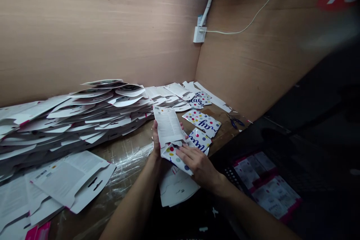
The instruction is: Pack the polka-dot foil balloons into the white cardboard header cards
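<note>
My left hand (156,140) is wrapped around a white printed cardboard sleeve (169,125), thumb on the near side and fingertips showing at its right edge. At the sleeve's lower, open end is a folded polka-dot packet (180,162), its upper part hidden by the sleeve. My right hand (201,165) grips this packet, fingers lying over its top face and the thumb hidden. Just below, white sleeves (178,189) lie flat at the table's edge. Beyond my right hand are more polka-dot packets (201,139) with blue lettering.
Large overlapping piles of sleeves (98,108) line the back, with loose ones (67,176) at front left. Blue-handled pliers (234,120) lie near the right cardboard wall (239,63). A dark crate (230,176) holding pink-edged packs stands lower right.
</note>
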`<state>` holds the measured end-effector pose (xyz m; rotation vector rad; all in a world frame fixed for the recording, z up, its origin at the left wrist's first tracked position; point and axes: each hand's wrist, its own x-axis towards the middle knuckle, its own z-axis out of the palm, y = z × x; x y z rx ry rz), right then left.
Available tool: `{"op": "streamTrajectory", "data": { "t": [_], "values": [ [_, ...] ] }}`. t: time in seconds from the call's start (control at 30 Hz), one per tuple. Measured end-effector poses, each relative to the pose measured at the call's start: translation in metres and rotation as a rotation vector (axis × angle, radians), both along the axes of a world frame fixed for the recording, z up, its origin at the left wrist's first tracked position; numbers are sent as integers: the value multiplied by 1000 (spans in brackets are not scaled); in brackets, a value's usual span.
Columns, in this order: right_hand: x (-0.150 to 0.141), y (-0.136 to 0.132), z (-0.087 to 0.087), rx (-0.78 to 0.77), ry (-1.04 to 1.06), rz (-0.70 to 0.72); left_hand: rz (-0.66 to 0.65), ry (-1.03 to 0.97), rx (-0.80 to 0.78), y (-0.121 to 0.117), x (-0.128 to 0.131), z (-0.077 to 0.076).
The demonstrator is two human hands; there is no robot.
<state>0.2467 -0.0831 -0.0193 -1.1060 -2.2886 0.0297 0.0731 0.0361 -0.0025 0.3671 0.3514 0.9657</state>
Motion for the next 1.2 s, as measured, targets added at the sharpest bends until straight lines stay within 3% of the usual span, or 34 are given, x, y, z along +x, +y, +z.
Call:
{"op": "streamTrajectory", "data": {
  "t": [0.2, 0.3, 0.5, 0.7, 0.83, 1.0, 1.1, 1.2],
  "values": [
    [4, 1, -7, -34, 113, -92, 45, -48, -9, 4, -4, -5],
    [1, -2, -7, -66, 33, -155, 56, -38, -30, 4, -2, -5],
    [-22, -2, 8, -75, -168, -368, 95, 8, -46, -4, 9, 1],
    [-45, 18, 21, 11, -176, -469, 127, -15, -40, -11, 15, 2],
    [-44, 14, 10, 89, 54, -401, 95, -74, -59, -9, 11, 1],
    [-36, 8, 0, -18, 101, -102, 84, -81, -69, -12, 14, -1],
    [-35, 17, 0, -41, 30, -113, 63, -98, -25, -19, 20, -4],
    [-37, 42, 10, 79, 113, -216, 54, -155, 80, -20, 25, -8]
  ]
}}
